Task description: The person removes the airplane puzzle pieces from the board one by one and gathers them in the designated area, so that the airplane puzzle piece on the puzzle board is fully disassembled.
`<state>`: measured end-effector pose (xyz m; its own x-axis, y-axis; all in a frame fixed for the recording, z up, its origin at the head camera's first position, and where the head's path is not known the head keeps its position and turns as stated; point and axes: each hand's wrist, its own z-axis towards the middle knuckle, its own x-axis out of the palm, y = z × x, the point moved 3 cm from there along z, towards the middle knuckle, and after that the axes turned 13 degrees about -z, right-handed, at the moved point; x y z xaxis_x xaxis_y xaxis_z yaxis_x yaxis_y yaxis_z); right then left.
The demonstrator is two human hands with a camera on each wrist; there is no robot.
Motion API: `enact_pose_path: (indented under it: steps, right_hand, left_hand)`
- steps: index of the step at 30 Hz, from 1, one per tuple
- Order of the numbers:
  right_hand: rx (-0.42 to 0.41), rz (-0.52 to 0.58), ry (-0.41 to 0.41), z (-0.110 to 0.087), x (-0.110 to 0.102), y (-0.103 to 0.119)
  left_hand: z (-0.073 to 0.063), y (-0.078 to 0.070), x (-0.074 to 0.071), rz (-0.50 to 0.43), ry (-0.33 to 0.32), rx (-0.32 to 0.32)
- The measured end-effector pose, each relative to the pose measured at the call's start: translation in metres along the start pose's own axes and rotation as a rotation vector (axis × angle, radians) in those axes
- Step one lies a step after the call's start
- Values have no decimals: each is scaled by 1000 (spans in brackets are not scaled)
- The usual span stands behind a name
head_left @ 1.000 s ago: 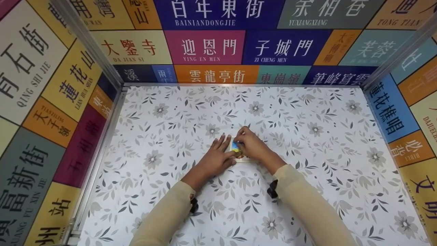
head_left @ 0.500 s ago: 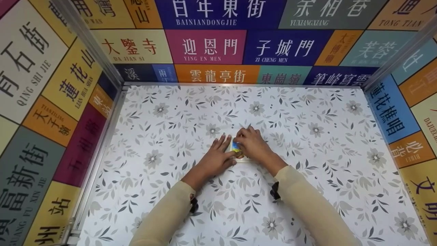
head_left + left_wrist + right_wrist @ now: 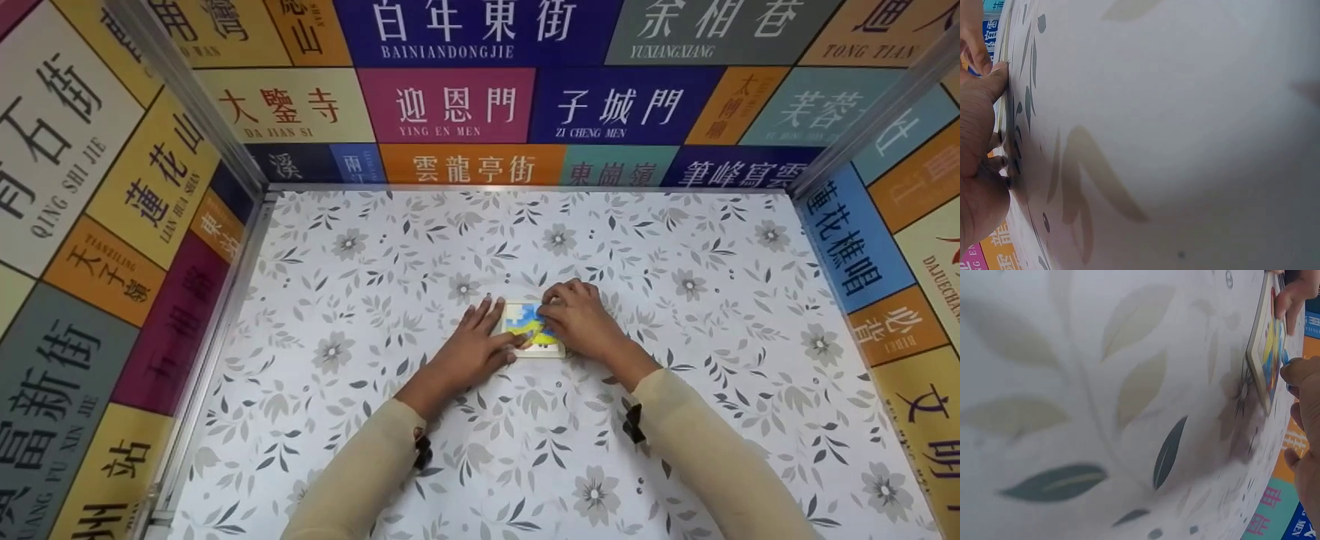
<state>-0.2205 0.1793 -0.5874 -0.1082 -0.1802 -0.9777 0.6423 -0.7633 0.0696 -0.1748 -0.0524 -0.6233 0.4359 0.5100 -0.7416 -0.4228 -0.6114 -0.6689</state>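
Note:
A small jigsaw puzzle (image 3: 551, 351) in a pale tray lies flat on the table, its picture blue above and yellow below. At its upper left a white piece-shaped gap shows. My left hand (image 3: 469, 341) rests along the tray's left side, fingers extended, with the thumb reaching over the picture. Over the right part of the puzzle, my right hand (image 3: 585, 322) pinches a small blue puzzle piece (image 3: 1285, 357) between thumb and fingertips. In the left wrist view the left hand (image 3: 979, 129) lies against the table surface, and most of the puzzle is hidden there.
A white table covering (image 3: 405, 255) with grey flowers and leaves spreads around the hands. Panels with coloured signs (image 3: 457, 105) wall in the back and both sides, joined by metal rails (image 3: 255, 150) at the corners.
My right hand has moved to the right, uncovering more of the puzzle. A white gap now shows at the upper left where blue was before. The left hand stays in place.

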Motion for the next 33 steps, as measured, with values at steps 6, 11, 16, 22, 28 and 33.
enact_pose_path:
  steps: [6,11,16,22,28,33]
  right_hand:
    - [43,54,-1,-16,-3,-17]
    - [70,101,-27,-28,-5,-30]
    - [115,102,-3,-38,-7,-41]
    - [154,101,36,-46,-6,-51]
    - [155,74,28,-51,-7,-58]
    - [176,60,63,-52,-7,-62]
  left_hand:
    - [0,0,-1,-12,4,-15]
    - [0,-2,-4,-36,11,-16]
    - [0,-2,-4,-49,5,-5]
    - [-1,-1,-3,-52,4,-7]
    - [-1,-2,-4,-78,4,-10]
    - [-2,-3,-5,-93,5,-10]
